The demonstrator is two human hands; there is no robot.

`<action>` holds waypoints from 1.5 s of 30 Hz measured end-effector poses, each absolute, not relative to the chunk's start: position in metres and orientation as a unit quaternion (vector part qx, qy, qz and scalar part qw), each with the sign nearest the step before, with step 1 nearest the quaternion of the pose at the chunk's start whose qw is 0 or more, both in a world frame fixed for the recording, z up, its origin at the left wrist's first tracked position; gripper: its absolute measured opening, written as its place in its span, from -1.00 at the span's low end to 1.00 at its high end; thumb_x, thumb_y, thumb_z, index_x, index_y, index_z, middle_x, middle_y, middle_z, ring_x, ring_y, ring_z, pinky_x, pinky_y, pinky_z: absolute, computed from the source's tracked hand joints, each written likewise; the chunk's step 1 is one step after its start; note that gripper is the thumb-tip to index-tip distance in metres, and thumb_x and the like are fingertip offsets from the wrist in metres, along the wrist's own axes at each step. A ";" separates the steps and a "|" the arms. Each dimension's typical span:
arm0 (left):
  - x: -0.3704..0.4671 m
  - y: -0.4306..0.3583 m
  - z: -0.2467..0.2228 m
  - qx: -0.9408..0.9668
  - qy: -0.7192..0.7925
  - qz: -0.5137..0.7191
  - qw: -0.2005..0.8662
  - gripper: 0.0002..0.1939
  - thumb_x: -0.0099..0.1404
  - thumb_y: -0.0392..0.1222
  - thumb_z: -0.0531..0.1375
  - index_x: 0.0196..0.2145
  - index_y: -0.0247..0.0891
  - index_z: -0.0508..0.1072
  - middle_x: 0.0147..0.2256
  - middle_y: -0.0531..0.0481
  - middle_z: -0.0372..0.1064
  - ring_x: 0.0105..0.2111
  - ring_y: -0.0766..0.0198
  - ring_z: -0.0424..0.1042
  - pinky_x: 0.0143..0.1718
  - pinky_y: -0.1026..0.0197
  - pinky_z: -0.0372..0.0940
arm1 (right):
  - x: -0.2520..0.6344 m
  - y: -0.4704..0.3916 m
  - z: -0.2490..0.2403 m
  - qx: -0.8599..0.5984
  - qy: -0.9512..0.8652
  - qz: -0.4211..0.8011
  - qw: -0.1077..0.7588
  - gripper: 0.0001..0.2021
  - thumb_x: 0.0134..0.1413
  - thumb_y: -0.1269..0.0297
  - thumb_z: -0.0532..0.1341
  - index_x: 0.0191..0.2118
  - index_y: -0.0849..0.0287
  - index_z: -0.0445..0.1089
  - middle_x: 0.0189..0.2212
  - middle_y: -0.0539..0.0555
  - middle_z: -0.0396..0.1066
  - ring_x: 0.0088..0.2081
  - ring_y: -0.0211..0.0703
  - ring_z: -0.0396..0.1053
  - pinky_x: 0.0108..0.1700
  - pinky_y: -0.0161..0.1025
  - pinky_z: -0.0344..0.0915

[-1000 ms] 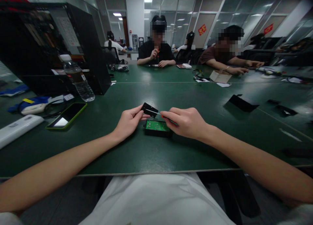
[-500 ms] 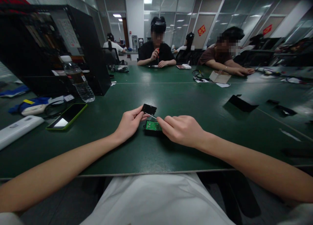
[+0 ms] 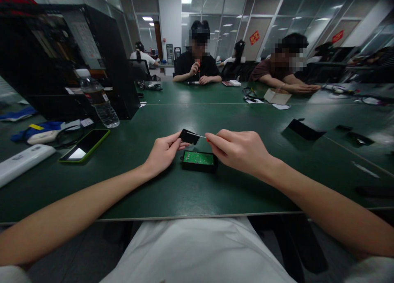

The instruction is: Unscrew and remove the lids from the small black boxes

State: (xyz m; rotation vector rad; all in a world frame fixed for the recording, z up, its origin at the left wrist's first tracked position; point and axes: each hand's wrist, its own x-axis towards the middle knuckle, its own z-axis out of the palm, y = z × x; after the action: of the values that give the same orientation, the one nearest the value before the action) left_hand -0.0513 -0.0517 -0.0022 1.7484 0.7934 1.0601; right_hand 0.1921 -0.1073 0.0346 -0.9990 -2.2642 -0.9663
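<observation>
My left hand (image 3: 163,152) pinches a small flat black plastic cover (image 3: 190,138) by its left end, above the table. Closed round a screwdriver, my right hand (image 3: 238,151) covers most of its handle, with only a bit of red showing. The thin metal shaft of the screwdriver (image 3: 197,135) points left and its tip lies over the cover; whether it touches cannot be made out. Just below both hands, an open black case (image 3: 198,167) rests on the green table (image 3: 172,197). A green circuit board (image 3: 198,158) sits inside it.
To the left are a phone (image 3: 84,147), a white oblong device (image 3: 26,164), a water bottle (image 3: 100,100) and an opened computer case (image 3: 123,69). Black bent parts (image 3: 303,129) lie at right. Across the table sit two people, near a small box (image 3: 277,96) and cables.
My right hand has moved up and to the right with the screwdriver, whose shaft now lies over the cover's face. More of the circuit board shows. The cover has tilted a little.
</observation>
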 end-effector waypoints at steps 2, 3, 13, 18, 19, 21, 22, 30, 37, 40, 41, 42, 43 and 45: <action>-0.051 -0.052 -0.002 0.707 0.323 0.429 0.461 -0.52 0.42 -0.01 0.20 0.18 -0.33 0.50 0.04 -0.15 0.57 -0.01 0.00 0.60 0.11 -0.02 0.49 | 0.194 -0.107 0.037 -0.369 -0.821 -0.359 0.248 -0.72 0.41 0.28 0.09 -0.10 0.16 0.57 -0.37 0.02 0.56 -0.48 -0.30 0.38 -0.47 -0.24 0.04; -0.051 -0.052 -0.002 0.705 0.324 0.429 0.463 -0.53 0.42 -0.02 0.21 0.17 -0.33 0.51 0.04 -0.14 0.57 -0.02 0.00 0.60 0.11 -0.02 0.49 | 0.195 -0.107 0.037 -0.369 -0.822 -0.356 0.249 -0.72 0.41 0.28 0.09 -0.10 0.15 0.57 -0.37 0.02 0.56 -0.48 -0.30 0.39 -0.47 -0.24 0.04; -0.058 -0.034 -0.003 0.611 0.382 0.481 0.499 -0.68 0.34 -0.13 0.27 -0.02 -0.38 0.55 -0.23 -0.12 0.62 -0.28 0.22 0.64 -0.21 0.26 0.51 | 0.216 -0.075 0.021 -0.421 -0.842 -0.141 0.307 -0.70 0.32 0.25 0.15 0.06 0.22 0.47 -0.15 0.12 0.60 -0.21 -0.11 0.55 -0.20 -0.24 0.34; -0.064 -0.023 -0.002 0.562 0.431 0.503 0.495 -0.80 0.31 -0.19 0.29 -0.18 -0.37 0.53 -0.43 -0.02 0.55 -0.48 0.36 0.54 -0.39 0.36 0.41 | 0.223 -0.056 0.005 -0.482 -0.833 -0.047 0.268 -0.66 0.30 0.24 0.15 0.12 0.22 0.38 -0.17 0.14 0.58 -0.21 -0.05 0.53 -0.15 -0.17 0.35; -0.065 -0.023 -0.002 0.555 0.436 0.503 0.499 -0.81 0.29 -0.18 0.30 -0.19 -0.37 0.53 -0.45 0.00 0.53 -0.50 0.37 0.52 -0.41 0.37 0.40 | 0.223 -0.054 0.001 -0.490 -0.835 -0.032 0.250 -0.66 0.30 0.24 0.15 0.12 0.21 0.38 -0.16 0.14 0.57 -0.21 -0.05 0.53 -0.16 -0.16 0.35; -0.065 -0.022 -0.003 0.546 0.437 0.500 0.511 -0.78 0.26 -0.15 0.32 -0.20 -0.35 0.53 -0.47 0.03 0.50 -0.52 0.38 0.49 -0.45 0.37 0.37 | 0.221 -0.052 -0.004 -0.499 -0.842 -0.007 0.207 -0.66 0.30 0.23 0.15 0.13 0.19 0.38 -0.16 0.12 0.57 -0.22 -0.06 0.51 -0.17 -0.17 0.33; -0.065 -0.022 -0.004 0.543 0.435 0.499 0.516 -0.76 0.25 -0.13 0.34 -0.20 -0.35 0.52 -0.47 0.04 0.50 -0.52 0.38 0.48 -0.45 0.37 0.37 | 0.220 -0.051 -0.006 -0.499 -0.846 0.001 0.187 -0.66 0.30 0.22 0.16 0.12 0.18 0.39 -0.16 0.12 0.57 -0.22 -0.06 0.51 -0.18 -0.18 0.32; -0.062 -0.029 -0.003 0.562 0.412 0.485 0.528 -0.63 0.14 -0.04 0.41 -0.19 -0.35 0.53 -0.38 -0.01 0.56 -0.44 0.33 0.53 -0.33 0.30 0.43 | 0.210 -0.064 0.005 -0.415 -0.878 0.015 0.238 -0.65 0.43 0.08 0.05 0.06 0.21 0.41 -0.07 0.19 0.50 -0.08 -0.07 0.46 -0.01 -0.14 0.34; -0.062 -0.032 0.000 0.587 0.402 0.462 0.530 -0.59 0.11 0.04 0.42 -0.21 -0.30 0.52 -0.33 -0.01 0.58 -0.39 0.28 0.56 -0.26 0.26 0.44 | 0.180 -0.093 0.007 -0.343 -0.917 0.041 0.198 -0.45 0.28 -0.02 0.23 0.22 0.27 0.33 -0.01 0.26 0.51 -0.04 0.06 0.48 0.04 -0.02 0.40; -0.062 -0.034 0.001 0.599 0.405 0.450 0.525 -0.58 0.12 0.06 0.41 -0.20 -0.29 0.52 -0.33 -0.01 0.57 -0.38 0.27 0.56 -0.27 0.26 0.44 | 0.174 -0.101 0.010 -0.348 -0.920 0.039 0.175 -0.45 0.27 0.09 0.25 0.26 0.29 0.31 0.02 0.28 0.51 -0.02 0.08 0.50 0.05 0.00 0.40; -0.062 -0.034 0.002 0.602 0.406 0.447 0.523 -0.58 0.12 0.07 0.41 -0.20 -0.29 0.52 -0.33 -0.01 0.57 -0.37 0.26 0.56 -0.27 0.26 0.44 | 0.174 -0.103 0.013 -0.350 -0.920 0.043 0.172 -0.45 0.26 0.12 0.26 0.27 0.28 0.30 0.04 0.28 0.51 -0.01 0.09 0.50 0.05 -0.01 0.41; -0.062 -0.034 0.002 0.604 0.408 0.444 0.521 -0.58 0.12 0.08 0.40 -0.20 -0.29 0.52 -0.33 -0.02 0.57 -0.37 0.25 0.56 -0.27 0.25 0.44 | 0.174 -0.106 0.016 -0.351 -0.920 0.046 0.169 -0.45 0.25 0.14 0.27 0.27 0.28 0.30 0.05 0.28 0.51 0.00 0.09 0.50 0.06 -0.01 0.41; -0.061 -0.034 0.002 0.608 0.409 0.440 0.519 -0.58 0.12 0.09 0.40 -0.21 -0.29 0.52 -0.32 -0.02 0.56 -0.37 0.23 0.57 -0.27 0.24 0.44 | 0.176 -0.108 0.020 -0.351 -0.920 0.045 0.168 -0.46 0.25 0.15 0.28 0.27 0.27 0.31 0.06 0.28 0.51 0.01 0.09 0.50 0.06 -0.02 0.41; -0.061 -0.034 0.002 0.615 0.408 0.435 0.516 -0.57 0.12 0.09 0.40 -0.20 -0.28 0.52 -0.30 -0.04 0.57 -0.36 0.20 0.57 -0.27 0.21 0.45 | 0.183 -0.114 0.028 -0.351 -0.920 0.034 0.173 -0.47 0.26 0.14 0.27 0.27 0.26 0.32 0.08 0.28 0.50 0.04 0.09 0.50 0.07 -0.02 0.41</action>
State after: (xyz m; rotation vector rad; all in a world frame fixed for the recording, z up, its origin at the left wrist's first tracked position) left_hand -0.0615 -0.0343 0.0023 1.4766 0.9799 1.0441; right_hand 0.1830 -0.1140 0.0284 -0.9951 -2.6093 0.0968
